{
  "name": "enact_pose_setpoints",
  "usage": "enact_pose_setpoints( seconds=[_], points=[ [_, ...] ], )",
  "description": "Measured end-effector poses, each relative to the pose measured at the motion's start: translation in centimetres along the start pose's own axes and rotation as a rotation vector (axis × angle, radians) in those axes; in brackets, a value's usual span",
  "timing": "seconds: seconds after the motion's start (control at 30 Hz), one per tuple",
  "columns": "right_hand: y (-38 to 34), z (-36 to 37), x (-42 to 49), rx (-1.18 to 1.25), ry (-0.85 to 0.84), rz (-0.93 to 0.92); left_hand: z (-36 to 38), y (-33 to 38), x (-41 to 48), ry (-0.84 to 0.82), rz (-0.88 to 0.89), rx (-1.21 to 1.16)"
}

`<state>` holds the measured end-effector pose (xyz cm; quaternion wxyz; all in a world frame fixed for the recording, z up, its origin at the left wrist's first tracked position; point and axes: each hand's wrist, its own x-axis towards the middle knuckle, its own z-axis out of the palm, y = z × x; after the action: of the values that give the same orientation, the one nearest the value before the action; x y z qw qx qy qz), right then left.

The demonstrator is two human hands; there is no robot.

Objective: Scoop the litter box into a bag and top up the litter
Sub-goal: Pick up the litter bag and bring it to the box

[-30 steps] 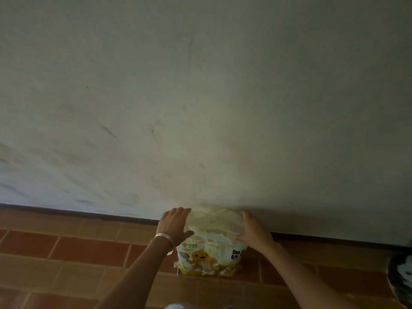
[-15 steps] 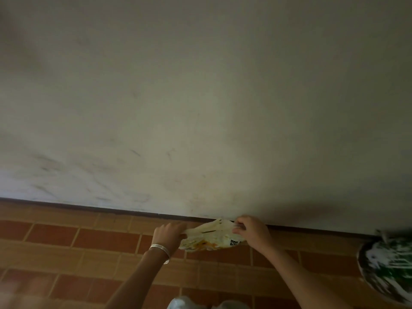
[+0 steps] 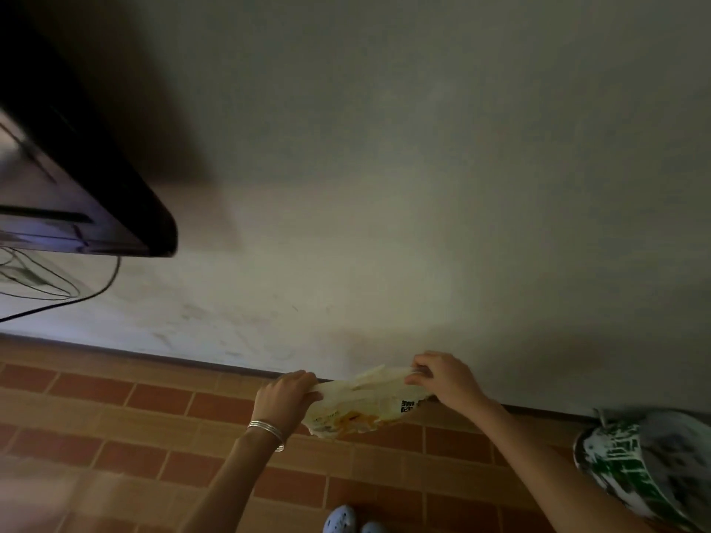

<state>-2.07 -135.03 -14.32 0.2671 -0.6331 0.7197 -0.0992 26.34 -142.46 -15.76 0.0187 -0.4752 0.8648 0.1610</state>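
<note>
Terracotta brick-pattern floor tiles (image 3: 127, 417) meet a plain, scuffed off-white wall (image 3: 384, 186) along a dark skirting line. Held above the tiles, close to the foot of the wall, is a crumpled pale-yellow plastic litter bag (image 3: 358, 407) with orange print and black characters, sagging between two hands. The left hand (image 3: 286, 400), with thin silver bangles (image 3: 267, 432) on its wrist, is closed in a fist on the bag's left end. The right hand (image 3: 442, 378) pinches the bag's upper right edge between curled fingers and thumb. A dark flat screen (image 3: 77, 178) juts in at upper left, black cables (image 3: 57, 290) hanging under it. At right sits a green-and-white printed sack (image 3: 646, 463), blurred. Light blue shoe tips (image 3: 352, 521) show at the bottom edge.
</note>
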Motion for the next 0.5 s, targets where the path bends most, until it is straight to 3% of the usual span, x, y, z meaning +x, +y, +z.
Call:
enact_pose_setpoints(
  seconds=[0.23,0.5],
  points=[
    [-6.0,-4.6,-1.8,0.004,-0.028,-0.189,-7.1,0.3,-6.5,0.093,-0.141,0.044],
    [-13.1,-3.6,-2.0,0.106,-0.112,-0.418,-8.4,-1.4,-16.5,0.143,-0.351,0.004]
  ],
)
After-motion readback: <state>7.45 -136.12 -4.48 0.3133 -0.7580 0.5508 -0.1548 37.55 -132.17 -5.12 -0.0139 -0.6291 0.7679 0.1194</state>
